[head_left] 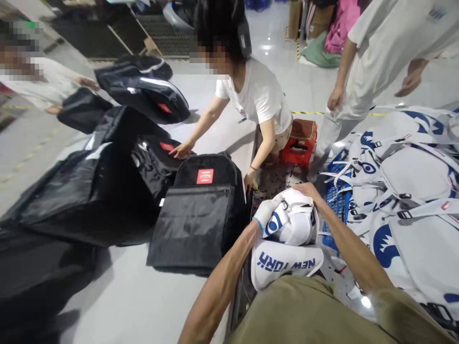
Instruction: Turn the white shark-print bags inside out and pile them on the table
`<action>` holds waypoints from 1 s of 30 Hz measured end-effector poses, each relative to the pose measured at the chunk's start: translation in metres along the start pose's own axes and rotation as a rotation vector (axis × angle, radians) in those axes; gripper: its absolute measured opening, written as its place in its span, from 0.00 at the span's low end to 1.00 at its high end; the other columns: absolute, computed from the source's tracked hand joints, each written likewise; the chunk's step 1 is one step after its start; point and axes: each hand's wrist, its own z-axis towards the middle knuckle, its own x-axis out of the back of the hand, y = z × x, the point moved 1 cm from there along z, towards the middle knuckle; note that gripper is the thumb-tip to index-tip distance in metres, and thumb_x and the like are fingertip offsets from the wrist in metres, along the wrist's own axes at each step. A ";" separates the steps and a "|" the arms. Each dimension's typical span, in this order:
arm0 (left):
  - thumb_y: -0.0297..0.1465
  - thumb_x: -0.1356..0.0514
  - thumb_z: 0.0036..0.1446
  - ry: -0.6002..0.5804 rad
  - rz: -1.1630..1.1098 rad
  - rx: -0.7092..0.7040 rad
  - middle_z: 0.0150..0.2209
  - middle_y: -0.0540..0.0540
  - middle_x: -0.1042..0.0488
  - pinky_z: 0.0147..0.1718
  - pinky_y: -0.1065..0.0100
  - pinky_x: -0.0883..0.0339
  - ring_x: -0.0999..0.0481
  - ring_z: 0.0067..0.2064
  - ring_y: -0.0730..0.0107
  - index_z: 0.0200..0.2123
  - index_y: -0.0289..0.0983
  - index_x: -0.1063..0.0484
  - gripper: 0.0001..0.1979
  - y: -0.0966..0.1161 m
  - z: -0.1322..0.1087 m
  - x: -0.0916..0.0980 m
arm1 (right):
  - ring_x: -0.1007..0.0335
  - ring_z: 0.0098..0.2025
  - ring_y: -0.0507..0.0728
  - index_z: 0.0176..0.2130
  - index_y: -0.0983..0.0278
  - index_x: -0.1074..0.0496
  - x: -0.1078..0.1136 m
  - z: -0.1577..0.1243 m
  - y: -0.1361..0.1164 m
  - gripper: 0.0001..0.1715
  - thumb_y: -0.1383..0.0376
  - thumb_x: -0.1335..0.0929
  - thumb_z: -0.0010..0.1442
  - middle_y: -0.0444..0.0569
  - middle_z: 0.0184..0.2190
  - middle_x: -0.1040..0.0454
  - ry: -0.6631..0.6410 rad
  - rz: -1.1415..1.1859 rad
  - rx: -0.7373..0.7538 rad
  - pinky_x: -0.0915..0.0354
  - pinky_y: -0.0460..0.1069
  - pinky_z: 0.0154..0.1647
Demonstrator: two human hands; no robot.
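Observation:
A white backpack (294, 228) with blue patches, straps and "NEW YORK" lettering is close in front of my body. My left hand (266, 213), in a pale glove with a blue cuff, grips its upper left side, with some fingertips hidden. My right hand (309, 192), bare, holds the top right edge, its fingers reaching over the far rim. To the left, a black backpack (195, 224) with a red label lies flat on the light table (125, 296).
White and blue backpacks (412, 177) are heaped at the right, by a blue crate (335, 200). More black bags (118, 191) cover the table's left. A co-worker (256, 95) leans over the table near a red stool (299, 143); other people stand at far left and upper right.

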 end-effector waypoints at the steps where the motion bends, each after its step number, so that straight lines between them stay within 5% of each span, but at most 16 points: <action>1: 0.57 0.25 0.52 0.005 0.073 -0.041 0.24 0.47 0.25 0.28 0.67 0.38 0.30 0.27 0.68 0.27 0.36 0.24 0.29 -0.002 -0.010 0.002 | 0.46 0.26 0.52 0.19 0.61 0.37 0.004 -0.003 -0.003 0.51 0.18 0.30 0.44 0.44 0.19 0.41 0.005 -0.012 0.030 0.53 0.49 0.25; 6: 0.63 0.37 0.61 0.154 0.389 -0.163 0.20 0.53 0.39 0.25 0.66 0.53 0.42 0.26 0.72 0.21 0.40 0.36 0.34 -0.034 -0.028 0.008 | 0.48 0.25 0.51 0.20 0.61 0.37 -0.009 -0.001 0.009 0.47 0.23 0.28 0.49 0.42 0.19 0.43 0.066 -0.016 -0.009 0.53 0.48 0.24; 11: 0.57 0.37 0.68 0.264 0.542 -0.070 0.28 0.48 0.25 0.32 0.66 0.34 0.27 0.31 0.67 0.30 0.37 0.25 0.29 -0.063 -0.003 0.011 | 0.50 0.24 0.51 0.18 0.57 0.46 -0.034 0.009 0.028 0.46 0.24 0.30 0.51 0.41 0.17 0.47 0.103 -0.005 -0.103 0.53 0.49 0.23; 15: 0.54 0.38 0.71 0.249 0.572 -0.100 0.38 0.48 0.19 0.41 0.63 0.25 0.20 0.39 0.64 0.38 0.38 0.21 0.23 -0.063 0.009 0.011 | 0.46 0.26 0.53 0.19 0.57 0.43 -0.014 -0.003 0.031 0.46 0.22 0.32 0.51 0.43 0.18 0.43 0.210 0.006 -0.082 0.50 0.50 0.26; 21: 0.57 0.46 0.72 0.222 0.709 -0.243 0.29 0.41 0.21 0.39 0.61 0.37 0.22 0.38 0.56 0.23 0.41 0.29 0.32 -0.053 0.017 0.010 | 0.26 0.41 0.61 0.33 0.62 0.23 0.008 -0.044 0.053 0.51 0.21 0.43 0.60 0.53 0.35 0.19 0.397 0.092 -0.064 0.33 0.51 0.43; 24: 0.57 0.51 0.73 0.215 0.775 -0.305 0.30 0.41 0.23 0.38 0.60 0.41 0.26 0.36 0.59 0.22 0.42 0.31 0.33 -0.056 0.016 0.013 | 0.24 0.52 0.66 0.45 0.63 0.20 -0.008 -0.080 0.082 0.53 0.22 0.43 0.60 0.58 0.46 0.16 0.463 0.094 -0.095 0.32 0.54 0.55; 30: 0.58 0.55 0.73 0.229 0.748 -0.294 0.28 0.42 0.24 0.37 0.60 0.42 0.29 0.34 0.61 0.22 0.42 0.34 0.35 -0.066 0.005 0.014 | 0.23 0.56 0.76 0.56 0.68 0.24 -0.048 -0.128 0.124 0.61 0.22 0.44 0.59 0.69 0.52 0.19 0.590 0.069 -0.209 0.31 0.63 0.58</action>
